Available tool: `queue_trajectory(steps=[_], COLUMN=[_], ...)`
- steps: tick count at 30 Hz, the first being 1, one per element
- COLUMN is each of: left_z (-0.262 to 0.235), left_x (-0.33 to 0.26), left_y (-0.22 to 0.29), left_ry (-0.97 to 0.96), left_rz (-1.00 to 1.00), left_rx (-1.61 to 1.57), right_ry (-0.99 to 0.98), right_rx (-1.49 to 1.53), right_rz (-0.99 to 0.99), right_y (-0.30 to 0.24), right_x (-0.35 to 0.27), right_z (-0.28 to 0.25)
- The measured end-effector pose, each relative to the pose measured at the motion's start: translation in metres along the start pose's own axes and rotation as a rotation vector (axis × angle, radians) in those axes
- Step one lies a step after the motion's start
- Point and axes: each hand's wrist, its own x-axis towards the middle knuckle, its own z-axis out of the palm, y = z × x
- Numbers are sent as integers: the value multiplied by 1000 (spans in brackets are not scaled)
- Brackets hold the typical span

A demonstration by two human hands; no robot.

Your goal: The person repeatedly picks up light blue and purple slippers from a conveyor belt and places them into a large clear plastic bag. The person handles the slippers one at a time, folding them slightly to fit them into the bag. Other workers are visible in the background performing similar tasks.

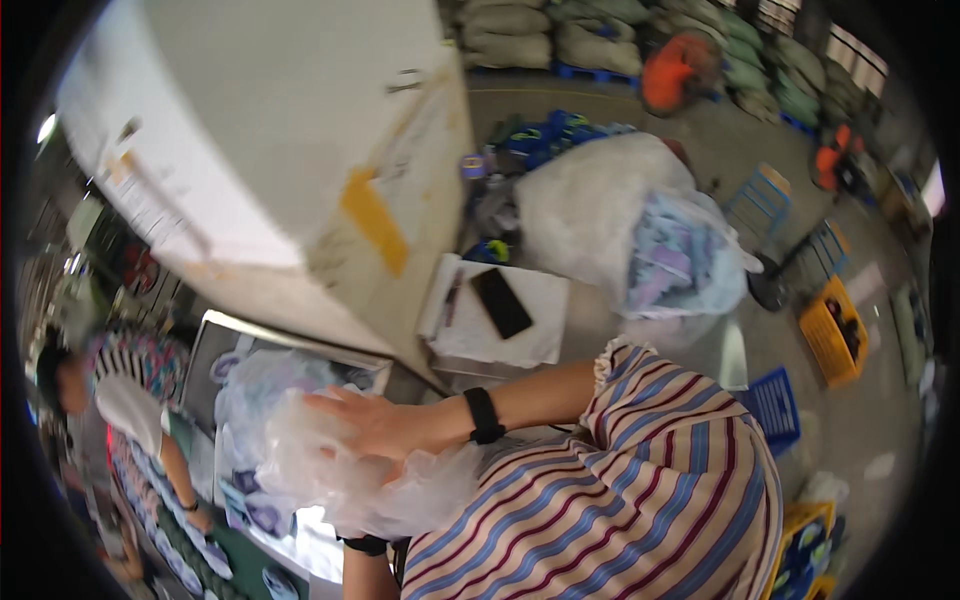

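Note:
A crumpled bundle of translucent plastic bags (300, 450) lies across both my hands at lower centre left. My right hand (365, 422), with a black band at the wrist, grips the bundle from above, its fingers partly sunk in the film. My left forearm (370, 575) comes up from the lower edge with another dark band, and its hand is mostly covered by the plastic. Under and beside the bundle, a metal-rimmed bin (382, 375) contains bagged pale-blue things. Purple and light-blue pieces (262, 515), perhaps footwear parts, lie at its near end.
A tall white panel (240, 130) stands ahead. A black phone (500, 303) and a pen (453, 298) lie on papers (535, 335). Beyond is a large filled plastic sack (590, 200). A co-worker (135, 410) is at left beside a green conveyor. Yellow crates (832, 335) stand at right.

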Motion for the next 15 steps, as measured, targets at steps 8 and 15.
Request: queue_trajectory(steps=[8, 15], left_z=[231, 281], left_x=[77, 127], left_y=[-55, -151], left_ry=[-863, -1355], left_rz=[329, 368], left_rx=[1141, 1143], right_ry=[637, 1934], right_rx=[-10, 179], right_rz=[557, 266], right_y=[29, 15], right_x=[-277, -399], right_z=[-129, -252])
